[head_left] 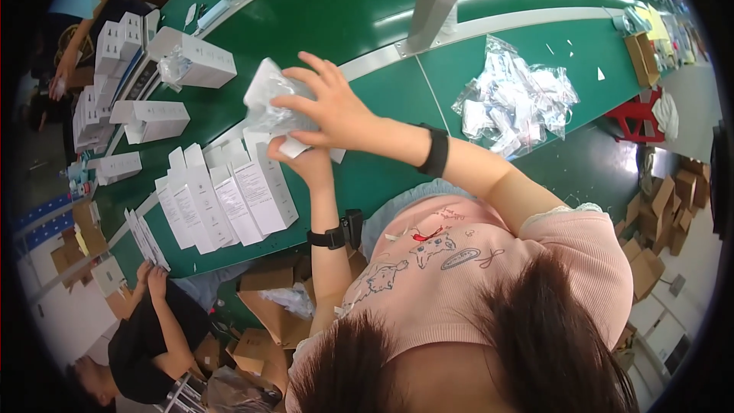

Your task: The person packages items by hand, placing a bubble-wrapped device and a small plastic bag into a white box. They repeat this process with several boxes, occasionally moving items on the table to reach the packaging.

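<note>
My right hand (pixel 329 103) reaches across to the left, its fingers curved over a clear plastic bag (pixel 264 95) with something pale inside. Just below it, my left hand (pixel 312 167) is closed around a white carton (pixel 294 147), mostly hidden by both hands. The bag is over the carton's upper end; whether any of it is inside cannot be made out. To the left of my left hand, a row of upright white cartons (pixel 264 199) with open flaps stands on the green table (pixel 352 199).
Several bagged small parts (pixel 508 99) lie in a pile at the right. White cartons (pixel 202 61) lie on their sides at the left. A metal post (pixel 440 4) rises at the table's far side. A co-worker's hands (pixel 151 275) hold flat cartons (pixel 145 241) at the lower left.
</note>
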### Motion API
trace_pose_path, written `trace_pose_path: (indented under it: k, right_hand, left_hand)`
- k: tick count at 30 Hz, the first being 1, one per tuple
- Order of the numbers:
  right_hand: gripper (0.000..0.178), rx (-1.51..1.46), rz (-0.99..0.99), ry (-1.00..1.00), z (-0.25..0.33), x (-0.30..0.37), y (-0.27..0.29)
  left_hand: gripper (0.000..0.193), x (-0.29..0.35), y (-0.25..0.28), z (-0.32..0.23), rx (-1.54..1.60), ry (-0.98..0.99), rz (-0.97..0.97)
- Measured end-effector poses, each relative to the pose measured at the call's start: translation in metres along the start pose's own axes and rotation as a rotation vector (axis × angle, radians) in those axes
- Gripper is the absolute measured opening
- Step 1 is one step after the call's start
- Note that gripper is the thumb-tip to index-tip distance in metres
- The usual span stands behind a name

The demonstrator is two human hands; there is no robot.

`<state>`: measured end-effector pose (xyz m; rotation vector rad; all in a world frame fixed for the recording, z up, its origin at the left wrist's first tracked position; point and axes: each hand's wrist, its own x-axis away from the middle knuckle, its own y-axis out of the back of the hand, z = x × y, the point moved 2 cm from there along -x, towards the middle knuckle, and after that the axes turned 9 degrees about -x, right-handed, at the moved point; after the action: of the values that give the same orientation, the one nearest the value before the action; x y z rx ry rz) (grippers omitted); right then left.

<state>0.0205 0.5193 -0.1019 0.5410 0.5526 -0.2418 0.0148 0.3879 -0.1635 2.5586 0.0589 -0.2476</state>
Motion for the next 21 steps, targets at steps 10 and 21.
trace_pose_path:
  k: [10,21]
  right_hand:
    - [0.026,0.842,0.011,-0.838,-0.148,0.152,0.195]
    - [0.021,0.769,-0.146,-0.793,-0.163,0.201,0.242]
  left_hand:
    - [0.069,0.019,0.009,-0.011,0.112,-0.329,0.016]
    - [0.068,0.019,0.018,-0.016,-0.076,-0.318,0.131]
